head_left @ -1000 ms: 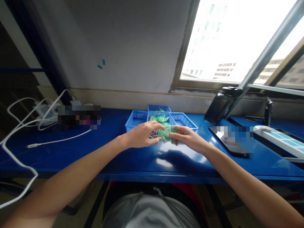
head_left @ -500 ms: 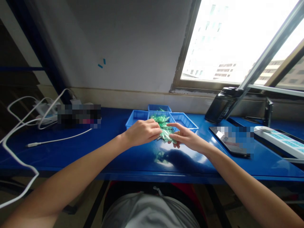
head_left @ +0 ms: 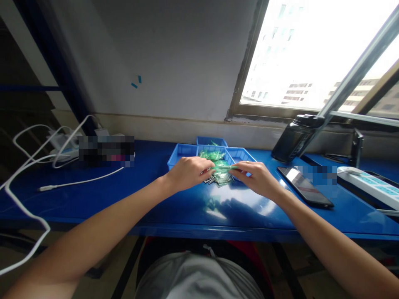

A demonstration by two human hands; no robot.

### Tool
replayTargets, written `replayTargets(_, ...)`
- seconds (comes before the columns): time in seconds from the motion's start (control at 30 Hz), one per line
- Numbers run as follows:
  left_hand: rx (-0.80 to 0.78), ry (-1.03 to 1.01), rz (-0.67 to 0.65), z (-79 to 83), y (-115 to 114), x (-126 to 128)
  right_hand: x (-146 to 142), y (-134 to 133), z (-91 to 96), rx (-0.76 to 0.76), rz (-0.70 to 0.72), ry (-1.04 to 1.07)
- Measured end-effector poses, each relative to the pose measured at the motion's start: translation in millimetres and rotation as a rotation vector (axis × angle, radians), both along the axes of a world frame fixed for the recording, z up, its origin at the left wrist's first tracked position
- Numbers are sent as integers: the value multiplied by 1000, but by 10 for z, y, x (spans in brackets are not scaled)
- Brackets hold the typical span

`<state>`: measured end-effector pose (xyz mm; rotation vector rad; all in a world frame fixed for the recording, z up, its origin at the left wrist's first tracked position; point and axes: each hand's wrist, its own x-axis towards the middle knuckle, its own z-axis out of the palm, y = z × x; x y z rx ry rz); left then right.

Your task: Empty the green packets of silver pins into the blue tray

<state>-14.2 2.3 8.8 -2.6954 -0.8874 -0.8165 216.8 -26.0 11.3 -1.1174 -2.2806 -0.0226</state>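
Note:
Both hands meet over the blue table (head_left: 93, 199) just in front of a cluster of small blue trays (head_left: 181, 153). My left hand (head_left: 190, 173) and my right hand (head_left: 257, 178) each pinch one end of a small green plastic bag (head_left: 225, 168), held flat between them. Under it lie more green bags (head_left: 222, 178) and several small dark metal parts (head_left: 209, 180) on the table. The middle tray holds more green bags (head_left: 213, 155).
A black bottle (head_left: 294, 138) stands at the back right by the window. A phone (head_left: 304, 186) and a white power strip (head_left: 368, 185) lie to the right. White cables (head_left: 37, 166) and a charger sit at the left.
The right hand turned from palm-up to fingers-down and moved a little back toward the trays. The green bag it held is now stretched flat between both hands' fingertips.

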Motion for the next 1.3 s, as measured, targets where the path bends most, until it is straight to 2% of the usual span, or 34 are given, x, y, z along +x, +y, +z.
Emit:
replayTargets(0.1,-96,39,76,6,-22,28,70,109,145,110,-28,-54)
replayTargets(0.17,-123,86,86,12,-34,43,121,233,252,176,-99,-124)
replayTargets(0.3,-143,179,8,2,-48,66,149,609,408,253,-316,-267)
replayTargets(0.43,-165,235,-62,-14,-55,83,24,1045,482,265,-514,-376)
replayTargets(0.53,-183,259,-79,-8,-57,90,-119,1319,497,198,-539,-471)
replayTargets(0.6,-184,266,-82,-1,-57,96,-195,1461,478,84,-550,-557)
replayTargets(0.77,-181,290,-66,-8,-58,111,-259,1665,363,-66,-541,-624)
replayTargets(0.9,-184,317,-81,-26,-53,102,-256,1635,304,-158,-490,-662)
replayTargets(1.0,-179,327,-87,-27,-50,90,-241,1476,306,-137,-431,-656)
replayTargets(1.2,-183,324,-117,-29,-57,95,-93,890,374,-35,-332,-538)
replayTargets(1.3,-178,332,-106,-46,-61,118,36,568,392,-139,-321,-563)
